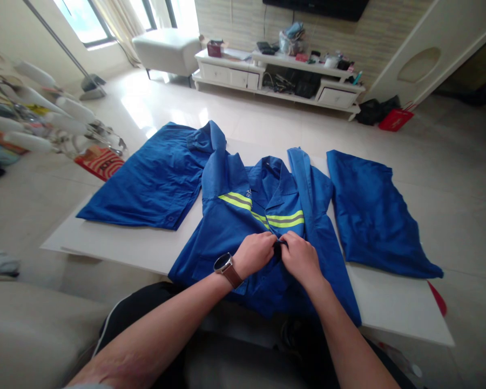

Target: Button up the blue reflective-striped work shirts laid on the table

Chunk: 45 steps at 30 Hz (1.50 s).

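A blue work jacket (222, 237) with yellow and grey reflective stripes lies front up on the white table (397, 302), collar away from me. Its lower end hangs over the near edge. My left hand (256, 252), with a watch on the wrist, pinches the front opening just below the stripes. Close beside it, my right hand (300, 256) pinches the other side of the opening. The fingertips of both hands nearly meet, and they hide the exact spot they grip. Folded blue garments lie on either side, one at left (146, 178) and one at right (372, 210).
Beyond the table stands a low white TV cabinet (235, 75) with various items on it. A white stool (168, 51) is by the window. At left is a rack (65, 119) with a striped bag (101, 162). A red bag (396, 119) sits on the floor at right.
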Each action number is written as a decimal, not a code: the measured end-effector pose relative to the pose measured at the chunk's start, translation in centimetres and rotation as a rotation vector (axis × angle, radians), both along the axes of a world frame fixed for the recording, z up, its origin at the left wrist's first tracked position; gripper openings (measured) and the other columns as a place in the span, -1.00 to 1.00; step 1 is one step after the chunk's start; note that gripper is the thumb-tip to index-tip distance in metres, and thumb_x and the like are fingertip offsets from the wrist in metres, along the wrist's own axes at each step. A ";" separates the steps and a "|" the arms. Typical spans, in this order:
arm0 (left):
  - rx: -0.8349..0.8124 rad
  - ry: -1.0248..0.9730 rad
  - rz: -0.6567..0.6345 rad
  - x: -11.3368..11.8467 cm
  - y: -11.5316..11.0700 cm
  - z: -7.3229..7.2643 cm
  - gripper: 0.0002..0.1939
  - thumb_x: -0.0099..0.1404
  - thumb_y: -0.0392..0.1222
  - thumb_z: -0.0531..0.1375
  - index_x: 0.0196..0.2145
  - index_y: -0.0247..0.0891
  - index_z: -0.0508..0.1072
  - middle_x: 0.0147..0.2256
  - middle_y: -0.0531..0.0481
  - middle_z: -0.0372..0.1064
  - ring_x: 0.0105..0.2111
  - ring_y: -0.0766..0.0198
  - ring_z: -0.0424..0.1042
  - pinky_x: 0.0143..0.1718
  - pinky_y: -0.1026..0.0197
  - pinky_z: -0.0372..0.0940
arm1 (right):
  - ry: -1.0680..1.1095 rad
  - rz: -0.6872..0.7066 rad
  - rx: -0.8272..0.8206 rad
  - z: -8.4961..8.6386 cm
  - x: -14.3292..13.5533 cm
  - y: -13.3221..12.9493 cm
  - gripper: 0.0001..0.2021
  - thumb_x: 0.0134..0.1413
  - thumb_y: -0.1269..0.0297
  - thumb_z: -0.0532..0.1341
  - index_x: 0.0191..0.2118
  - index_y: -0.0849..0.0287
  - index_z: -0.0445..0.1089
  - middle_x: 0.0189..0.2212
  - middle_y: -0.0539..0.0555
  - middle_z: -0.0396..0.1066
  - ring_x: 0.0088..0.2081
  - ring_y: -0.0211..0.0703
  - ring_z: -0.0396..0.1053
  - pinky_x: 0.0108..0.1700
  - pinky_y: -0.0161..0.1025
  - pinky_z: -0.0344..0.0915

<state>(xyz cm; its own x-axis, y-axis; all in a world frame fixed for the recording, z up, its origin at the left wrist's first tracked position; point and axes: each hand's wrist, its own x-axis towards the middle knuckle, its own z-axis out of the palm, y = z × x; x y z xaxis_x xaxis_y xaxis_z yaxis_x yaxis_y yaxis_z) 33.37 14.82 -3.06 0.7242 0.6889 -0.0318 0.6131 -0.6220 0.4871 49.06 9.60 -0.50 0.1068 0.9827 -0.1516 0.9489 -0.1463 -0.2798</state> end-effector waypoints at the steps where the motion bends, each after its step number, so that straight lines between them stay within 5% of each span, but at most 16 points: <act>1: 0.000 0.007 0.002 -0.1 0.0 0.0 -0.87 0.41 -0.31 0.08 -0.20 -0.22 0.43 -0.21 -0.07 0.48 -0.23 0.14 0.51 -0.25 0.18 0.31 | 0.004 -0.018 0.023 0.0 0.1 0.0 -0.80 0.30 0.36 0.11 -0.18 0.06 0.50 -0.14 0.03 0.53 -0.25 -0.14 0.46 -0.31 -0.24 0.05; 8: -0.034 0.131 -0.005 -0.4 0.0 -0.1 -0.84 0.36 -0.36 0.08 -0.23 -0.22 0.45 -0.20 -0.10 0.50 -0.22 0.10 0.54 -0.22 0.15 0.37 | 0.086 -0.115 0.212 -0.4 1.0 0.3 -0.84 0.15 0.35 0.18 -0.32 0.10 0.54 -0.29 0.04 0.56 -0.30 -0.12 0.43 -0.27 -0.24 0.14; 17: -0.131 0.191 -0.025 -0.5 -0.5 -0.7 -0.78 0.35 -0.24 0.12 -0.10 -0.29 0.49 -0.11 -0.20 0.49 -0.22 0.04 0.56 -0.21 0.11 0.41 | 0.225 -0.022 0.597 -0.4 1.1 0.0 -0.84 0.04 0.41 0.17 -0.49 0.18 0.46 -0.56 -0.03 0.34 -0.51 -0.28 0.26 -0.36 -0.28 0.14; 21: -0.290 -0.085 0.147 -0.1 0.5 -0.4 -0.78 0.42 -0.12 0.09 -0.24 -0.25 0.49 -0.21 -0.14 0.51 -0.22 0.07 0.54 -0.21 0.13 0.37 | 0.251 0.109 0.729 0.0 0.8 -0.2 -0.84 0.04 0.47 0.16 -0.46 0.21 0.46 -0.58 -0.04 0.29 -0.53 -0.30 0.23 -0.40 -0.31 0.14; 25: -0.772 -0.563 0.331 0.7 1.7 -0.4 -0.68 0.46 0.01 0.07 -0.33 -0.27 0.38 -0.36 -0.03 0.47 -0.46 0.29 0.46 -0.38 0.25 0.31 | 0.221 0.183 0.824 0.3 0.3 -0.3 -0.82 0.08 0.48 0.14 -0.46 0.21 0.45 -0.60 -0.03 0.26 -0.54 -0.30 0.20 -0.42 -0.31 0.14; 28: -1.048 -0.786 0.400 1.0 2.2 -0.2 -0.67 0.41 0.08 0.15 -0.25 -0.29 0.37 -0.33 0.00 0.46 -0.52 0.38 0.44 -0.45 0.31 0.28 | 0.141 0.219 0.758 0.4 -0.2 -0.6 -0.78 0.12 0.42 0.12 -0.48 0.17 0.45 -0.60 0.01 0.29 -0.51 -0.25 0.25 -0.39 -0.28 0.17; 31: -1.138 -0.899 0.436 1.1 2.2 0.1 -0.63 0.29 0.10 0.29 -0.24 -0.29 0.38 -0.41 0.10 0.39 -0.52 0.40 0.43 -0.45 0.35 0.28 | 0.084 0.258 0.626 0.3 -0.7 -0.9 -0.73 0.14 0.36 0.10 -0.52 0.13 0.45 -0.58 0.06 0.33 -0.46 -0.19 0.30 -0.33 -0.25 0.21; 34: -1.144 -0.967 0.442 1.2 2.1 0.1 -0.65 0.23 0.03 0.34 -0.27 -0.28 0.36 -0.50 0.17 0.29 -0.53 0.42 0.37 -0.45 0.37 0.26 | 0.112 0.325 0.589 0.1 -0.9 -1.2 -0.72 0.15 0.34 0.08 -0.54 0.12 0.43 -0.58 0.07 0.32 -0.45 -0.18 0.28 -0.33 -0.24 0.20; 39: -0.977 -0.945 0.362 1.3 2.2 -0.2 -0.80 0.27 -0.21 0.22 -0.16 -0.31 0.41 -0.40 0.06 0.41 -0.45 0.37 0.38 -0.39 0.33 0.27 | 0.169 0.374 0.613 0.4 -1.0 -1.2 -0.68 0.21 0.35 0.07 -0.55 0.13 0.38 -0.58 0.04 0.27 -0.47 -0.21 0.25 -0.34 -0.23 0.17; 45: -0.520 -0.701 0.279 1.1 1.5 0.2 -0.89 0.29 -0.30 0.15 -0.23 -0.29 0.46 -0.37 0.05 0.41 -0.43 0.36 0.33 -0.34 0.30 0.23 | 0.219 0.080 0.635 0.6 -0.6 0.0 -0.79 0.29 0.24 0.14 -0.31 0.15 0.48 -0.32 0.12 0.38 -0.20 -0.08 0.36 -0.11 -0.17 0.32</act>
